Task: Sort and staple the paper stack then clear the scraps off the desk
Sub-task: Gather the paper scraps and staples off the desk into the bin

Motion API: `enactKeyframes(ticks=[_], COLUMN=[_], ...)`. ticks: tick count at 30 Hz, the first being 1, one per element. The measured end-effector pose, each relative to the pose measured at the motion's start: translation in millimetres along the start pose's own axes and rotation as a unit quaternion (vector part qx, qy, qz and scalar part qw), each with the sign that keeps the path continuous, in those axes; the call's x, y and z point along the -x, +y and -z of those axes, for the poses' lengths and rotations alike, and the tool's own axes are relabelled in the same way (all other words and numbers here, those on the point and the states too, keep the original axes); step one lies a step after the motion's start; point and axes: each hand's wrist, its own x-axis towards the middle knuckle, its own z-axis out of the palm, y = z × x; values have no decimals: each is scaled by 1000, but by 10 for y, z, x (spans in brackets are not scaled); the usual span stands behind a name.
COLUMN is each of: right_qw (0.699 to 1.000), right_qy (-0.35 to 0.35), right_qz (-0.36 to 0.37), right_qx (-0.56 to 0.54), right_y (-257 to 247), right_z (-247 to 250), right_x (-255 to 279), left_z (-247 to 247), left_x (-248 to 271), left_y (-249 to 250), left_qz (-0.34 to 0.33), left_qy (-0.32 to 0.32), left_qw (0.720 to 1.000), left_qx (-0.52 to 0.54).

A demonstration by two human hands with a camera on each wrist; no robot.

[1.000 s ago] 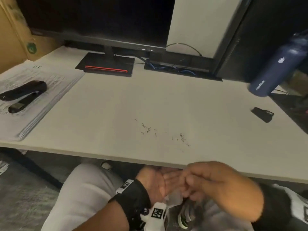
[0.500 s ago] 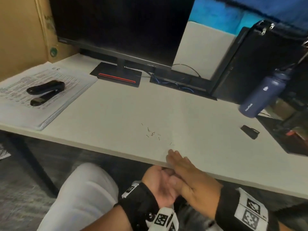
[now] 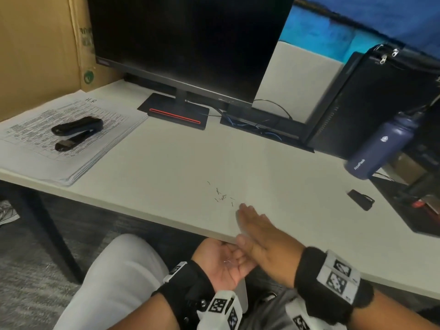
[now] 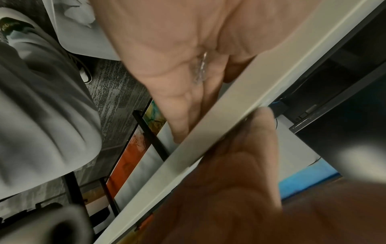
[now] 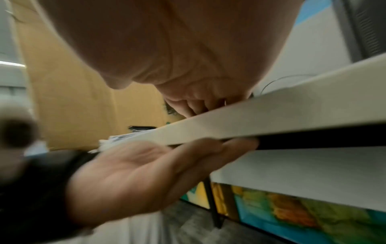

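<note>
Several loose staple scraps [image 3: 222, 196] lie on the white desk [image 3: 166, 167] near its front edge. My right hand [image 3: 253, 225] lies flat on the desk just right of them, fingers straight. My left hand [image 3: 223, 263] is cupped palm up just under the desk's front edge, with a few bent staples [image 4: 200, 69] resting in the palm. The paper stack [image 3: 64, 141] sits at the desk's left end with a black stapler [image 3: 76, 132] lying on top.
A monitor [image 3: 190, 44] stands at the back on a base with a red stripe [image 3: 175, 113]. A blue bottle [image 3: 381, 146] and a black computer tower [image 3: 371, 98] are at the right. A small black staple remover [image 3: 360, 199] lies right of my hand. Cardboard [image 3: 35, 55] stands behind the papers.
My right hand has come up from my lap onto the desk and slid forward toward the staple scraps. My left hand stays cupped below the edge. The view has tilted upward.
</note>
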Motion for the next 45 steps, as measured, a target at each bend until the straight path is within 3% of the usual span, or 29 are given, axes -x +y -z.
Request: enactKeyframes(ticks=[3, 6, 9, 12, 15, 19, 20, 22, 24, 27, 29, 32, 35, 42, 45], right_qw=[997, 976, 989, 995, 995, 994, 990, 972, 965, 993, 998, 995, 993, 984, 991], right_qy=[-11, -11, 9, -14, -67, -110, -134, -160, -125, -80, -65, -89, -103, -164, -127], right_qz=[67, 19, -36, -57, -54, 12, 21, 15, -16, -7, -9, -45, -44, 72, 31], right_qx=[-40, -217, -141, -79, -53, -17, -29, -171, -229, -85, -24, 22, 24, 15, 6], right_y=[-148, -118, -32, -51, -211, -237, -201, -242, -207, -420, -434, -503, -517, -731, -723], right_z=[-194, -60, 266, 487, 440, 131, -29, -263, -276, 182, 461, 502, 378, 47, 284], right_x=[185, 101, -128, -405, -515, -211, -209, -194, -241, -316, -484, -785, -722, -19, -190], left_z=[67, 44, 59, 77, 139, 211, 207, 241, 271, 258, 259, 225, 263, 364, 285], left_x=[22, 45, 66, 108, 123, 130, 140, 137, 149, 196, 211, 255, 237, 226, 292], left_y=[43, 112, 170, 240, 268, 258, 254, 249, 253, 272, 303, 340, 341, 438, 452], left_qz=[-11, -9, 5, 5, -13, -22, -16, -7, -17, -6, 1, 2, 4, 20, -17], left_qy=[2, 7, 19, 22, 12, 0, 3, 10, 10, -9, -5, -2, -7, -11, -23], left_qw=[1000, 1000, 1000, 1000, 999, 1000, 1000, 1000, 1000, 1000, 1000, 1000, 1000, 1000, 1000], left_qx=[12, 23, 14, 19, 29, 9, -1, -20, -19, 1, -3, -5, 6, 18, 11])
